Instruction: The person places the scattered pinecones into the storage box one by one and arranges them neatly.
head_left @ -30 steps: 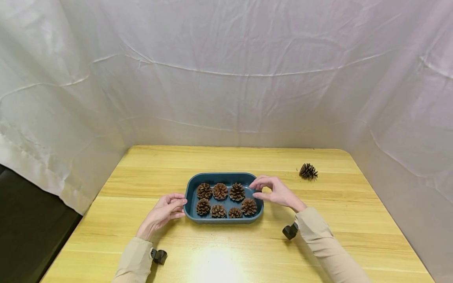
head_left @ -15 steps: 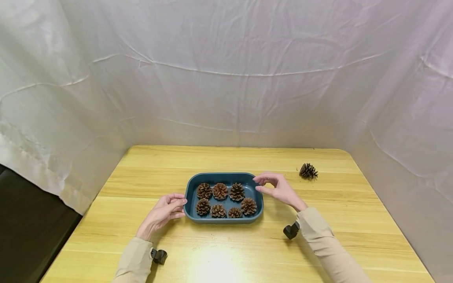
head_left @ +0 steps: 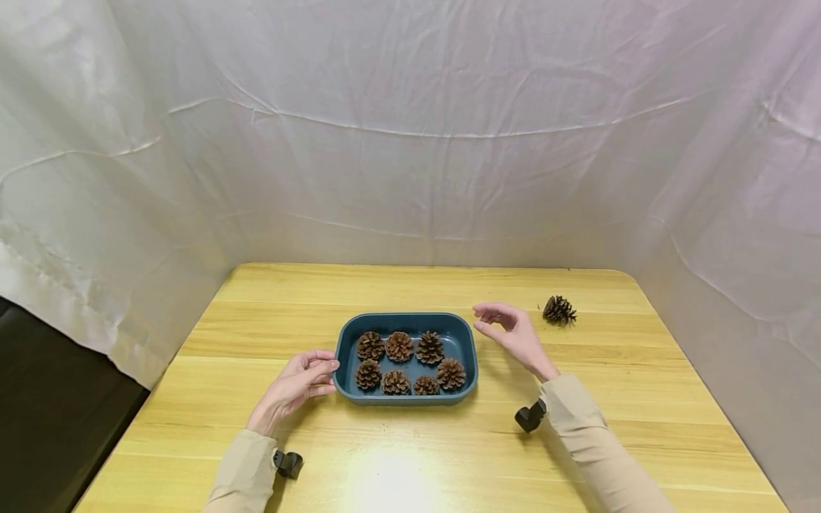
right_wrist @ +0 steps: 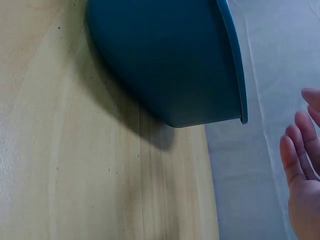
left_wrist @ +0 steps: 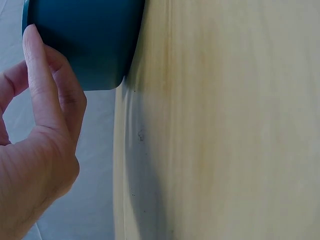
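Bright, even overhead light with one hot spot.
A glare patch whitens the counter (head_left: 391,484) near its front edge; shadows are soft and short. Head view sharp but bowed at the edges; wrist views close, the tray (right_wrist: 170,65) soft, casting a dark shadow.

Tray (head_left: 471,356): dark teal, rectangular with rounded corners and a raised rim, sitting flat near the middle of the bench, long side facing the person. Pine cones in the tray (head_left: 399,347): seven, brown, scales open, sitting upright in two rows, three behind and four in front, close together. Loose pine cone (head_left: 559,310): brown, lying alone toward the bench's far right corner, well apart from the tray.
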The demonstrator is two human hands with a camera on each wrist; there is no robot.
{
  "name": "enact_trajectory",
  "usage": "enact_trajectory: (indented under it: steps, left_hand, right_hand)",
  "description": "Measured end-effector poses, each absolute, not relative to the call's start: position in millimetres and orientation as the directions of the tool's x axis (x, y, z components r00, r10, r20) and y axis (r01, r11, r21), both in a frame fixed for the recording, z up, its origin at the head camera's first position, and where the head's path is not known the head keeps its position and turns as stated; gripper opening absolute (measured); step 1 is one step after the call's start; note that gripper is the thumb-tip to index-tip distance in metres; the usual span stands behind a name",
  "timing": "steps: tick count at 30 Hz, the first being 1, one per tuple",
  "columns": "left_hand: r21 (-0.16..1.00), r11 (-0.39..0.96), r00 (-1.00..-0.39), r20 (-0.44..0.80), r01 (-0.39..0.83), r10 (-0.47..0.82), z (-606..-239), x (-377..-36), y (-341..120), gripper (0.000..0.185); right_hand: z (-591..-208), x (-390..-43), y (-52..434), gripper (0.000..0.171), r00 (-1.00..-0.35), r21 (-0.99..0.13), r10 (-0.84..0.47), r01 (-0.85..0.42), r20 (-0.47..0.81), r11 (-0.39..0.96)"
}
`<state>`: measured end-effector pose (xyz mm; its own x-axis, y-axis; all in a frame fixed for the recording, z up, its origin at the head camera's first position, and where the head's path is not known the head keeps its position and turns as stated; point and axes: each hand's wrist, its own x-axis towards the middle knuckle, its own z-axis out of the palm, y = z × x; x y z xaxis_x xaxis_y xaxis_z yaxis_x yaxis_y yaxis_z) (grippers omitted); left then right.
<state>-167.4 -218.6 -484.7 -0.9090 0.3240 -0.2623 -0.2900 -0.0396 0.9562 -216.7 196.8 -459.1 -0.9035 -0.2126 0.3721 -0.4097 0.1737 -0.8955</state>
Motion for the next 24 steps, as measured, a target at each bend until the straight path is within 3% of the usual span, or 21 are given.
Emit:
enact_trajectory:
  steps: [13, 24]
  left_hand:
    - [0.957, -0.043, -0.908, -0.256, -0.286, 0.332, -483, -166, -219, 0.030]
    - [0.955, -0.040, -0.907, -0.264, -0.292, 0.327, -480, -166, -218, 0.031]
  right_hand:
    - [-458, -220, 202, 0.036, -0.929, -0.928, 0.048, -0.361, 0.366, 0.086]
    - [-460, -227, 210, 0.036, -0.899, -0.932, 0.271, -0.362, 0.344, -0.016]
